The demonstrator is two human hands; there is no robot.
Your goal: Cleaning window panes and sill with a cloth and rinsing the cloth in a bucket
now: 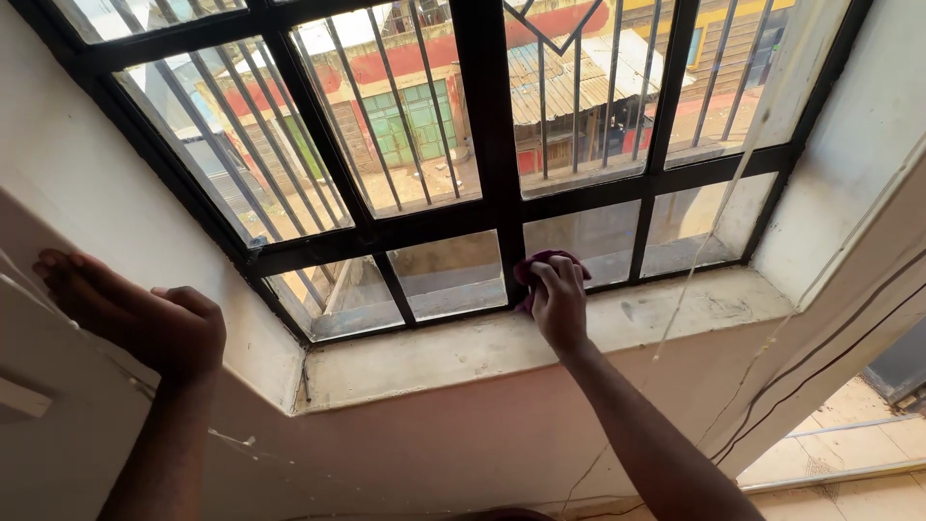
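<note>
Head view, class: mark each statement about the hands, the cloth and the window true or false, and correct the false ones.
1. The right hand holds a purple cloth. True.
2. The cloth is pressed on the sill. False: it is against the black window frame, above the sill.
3. The left hand rests flat on the wall left of the window. True.
4. The left hand holds a second cloth. False: it holds nothing.
5. The window frame is white. False: it is black.
</note>
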